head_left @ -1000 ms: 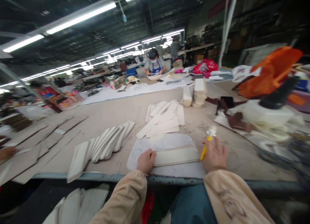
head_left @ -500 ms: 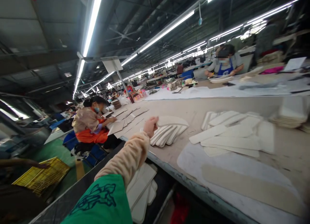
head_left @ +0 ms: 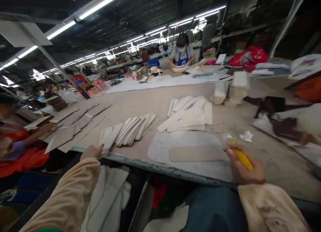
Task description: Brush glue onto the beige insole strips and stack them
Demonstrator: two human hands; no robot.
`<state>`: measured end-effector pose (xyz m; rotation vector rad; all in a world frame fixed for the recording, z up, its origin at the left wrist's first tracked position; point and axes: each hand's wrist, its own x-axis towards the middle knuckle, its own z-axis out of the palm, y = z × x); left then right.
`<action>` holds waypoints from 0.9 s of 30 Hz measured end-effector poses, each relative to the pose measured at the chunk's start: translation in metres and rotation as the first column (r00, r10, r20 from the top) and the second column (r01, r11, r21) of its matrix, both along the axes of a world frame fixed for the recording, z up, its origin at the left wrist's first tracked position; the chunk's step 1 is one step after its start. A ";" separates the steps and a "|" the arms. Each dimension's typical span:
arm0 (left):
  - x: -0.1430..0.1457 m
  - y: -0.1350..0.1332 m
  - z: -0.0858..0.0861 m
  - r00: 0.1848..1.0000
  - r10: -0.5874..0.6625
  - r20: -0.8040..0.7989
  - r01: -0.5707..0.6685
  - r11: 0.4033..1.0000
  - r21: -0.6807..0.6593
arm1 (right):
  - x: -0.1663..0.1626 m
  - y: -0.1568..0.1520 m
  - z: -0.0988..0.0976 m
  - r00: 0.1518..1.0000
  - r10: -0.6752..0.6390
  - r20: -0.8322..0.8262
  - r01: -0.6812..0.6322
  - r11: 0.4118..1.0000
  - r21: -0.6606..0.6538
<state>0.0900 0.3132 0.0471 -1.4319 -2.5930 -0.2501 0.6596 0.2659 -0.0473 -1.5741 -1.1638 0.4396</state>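
My right hand (head_left: 245, 167) is closed round a yellow-handled tool (head_left: 242, 158) at the near table edge, just right of a tan oblong piece (head_left: 197, 153). That piece lies flat on a pale mat (head_left: 160, 148). My left hand (head_left: 92, 151) is stretched far left and rests at the near end of a fanned row of cream oblong pieces (head_left: 127, 131); its fingers lie flat on the first piece. A loose heap of the same cream pieces (head_left: 188, 116) lies behind the mat.
Two stacks of pieces (head_left: 232, 89) stand further back. Dark and white scraps (head_left: 276, 121) lie on the right. A person in orange (head_left: 15, 148) works with cardboard sheets (head_left: 67, 128) at the left; another person (head_left: 182, 54) sits across the table. More pieces (head_left: 107, 198) lie below the table edge.
My left hand left the tan piece, carried a cream piece out to the fanned row, and now rests at the row's near end. The view swung left and back.
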 end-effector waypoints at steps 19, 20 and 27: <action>0.212 0.017 -0.113 -0.022 -0.982 0.187 0.949 0.038 0.313 | -0.032 0.015 -0.002 0.705 0.312 -0.637 -0.395 0.919 0.012; 0.211 0.017 -0.115 -0.018 -0.983 0.185 0.947 0.042 0.318 | -0.037 0.017 -0.001 0.737 0.297 -0.607 -0.412 0.910 -0.055; 0.212 0.016 -0.118 0.012 -0.977 0.211 0.954 0.074 0.290 | -0.083 0.039 0.015 0.793 0.411 -0.449 -0.556 0.789 -0.260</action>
